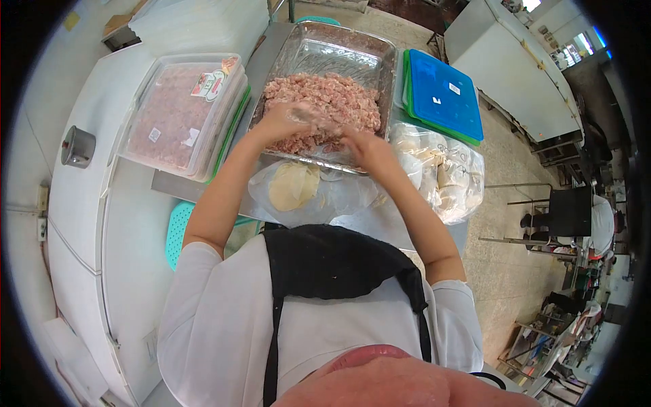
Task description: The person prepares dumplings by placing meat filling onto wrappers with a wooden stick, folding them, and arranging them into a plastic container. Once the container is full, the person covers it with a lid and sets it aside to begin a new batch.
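Pinkish ground meat (329, 95) is heaped in the near part of a deep rectangular metal tray (339, 53). My left hand (288, 122) is over the near left side of the heap, its fingers blurred and smeared with meat. From the right, my right hand (364, 148) reaches over the tray's near rim, with its fingertips at the meat and mostly hidden. Both hands touch the meat and are close together. Just below the tray, round, flat, pale yellow dough sheets (293, 186) lie on clear plastic.
Left of the tray are stacked clear containers of ground meat (173, 112). At right are blue and green lids (444, 95) and plastic bags of pale rounded pieces (441, 169). A metal pot (78, 147) stands far left. A person (600, 224) is at the far right.
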A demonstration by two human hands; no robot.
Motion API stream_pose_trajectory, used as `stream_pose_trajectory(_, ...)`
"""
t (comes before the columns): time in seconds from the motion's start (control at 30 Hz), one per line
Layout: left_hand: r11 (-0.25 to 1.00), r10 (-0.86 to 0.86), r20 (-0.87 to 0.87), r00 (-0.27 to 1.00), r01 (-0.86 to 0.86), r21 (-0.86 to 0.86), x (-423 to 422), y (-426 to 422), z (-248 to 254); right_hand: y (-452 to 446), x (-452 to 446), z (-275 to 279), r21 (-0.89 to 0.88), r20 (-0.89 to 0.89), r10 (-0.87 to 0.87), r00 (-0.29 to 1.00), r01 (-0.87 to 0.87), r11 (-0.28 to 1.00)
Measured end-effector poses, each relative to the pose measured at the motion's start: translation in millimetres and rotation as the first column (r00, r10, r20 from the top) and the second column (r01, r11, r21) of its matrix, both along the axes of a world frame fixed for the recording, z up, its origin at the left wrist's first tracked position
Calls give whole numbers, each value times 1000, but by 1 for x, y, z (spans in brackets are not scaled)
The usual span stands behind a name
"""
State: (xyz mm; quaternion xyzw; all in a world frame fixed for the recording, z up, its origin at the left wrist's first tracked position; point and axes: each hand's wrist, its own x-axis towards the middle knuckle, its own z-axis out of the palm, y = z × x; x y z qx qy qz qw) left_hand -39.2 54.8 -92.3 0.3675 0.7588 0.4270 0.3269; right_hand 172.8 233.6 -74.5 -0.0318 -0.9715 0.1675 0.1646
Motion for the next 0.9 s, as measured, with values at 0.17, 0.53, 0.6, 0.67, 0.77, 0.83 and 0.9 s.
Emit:
stream_pose_trajectory(0.17, 999, 32, 201, 979, -25, -36, 33, -19, 65, 47, 17, 23, -40, 309, -165, 937, 186, 982)
stream_pose_trajectory(0.53, 960, -177, -470, 865, 257, 111, 22, -7, 62, 22, 10, 53, -427, 140, 172, 975, -98, 899)
stream_pose_trajectory(0.6, 968, -59, -328, 943, 135, 213, 26, -4, 58, 1, 17, 80, -196, 177, 4, 984, 31, 980)
stream_pose_trajectory(0.67, 954, 63, -173, 983, -8, 301, 19, -2, 50, -12, 11, 83, 54, 166, -161, 973, 154, 987)
stream_pose_trajectory(0.77, 972, -37, -314, 949, 107, 207, 12, -2, 36, 4, 0, 9, -195, -72, 16, 997, -29, 980)
stream_pose_trajectory(0.83, 985, -25, -206, 978, 60, 165, 26, -11, 55, 28, 5, 17, -82, 180, -80, 980, 96, 992)
stream_pose_trajectory(0.9, 987, -68, -109, 992, 83, 135, 25, -19, 61, 42, 16, 21, 47, 363, -209, 908, 206, 977)
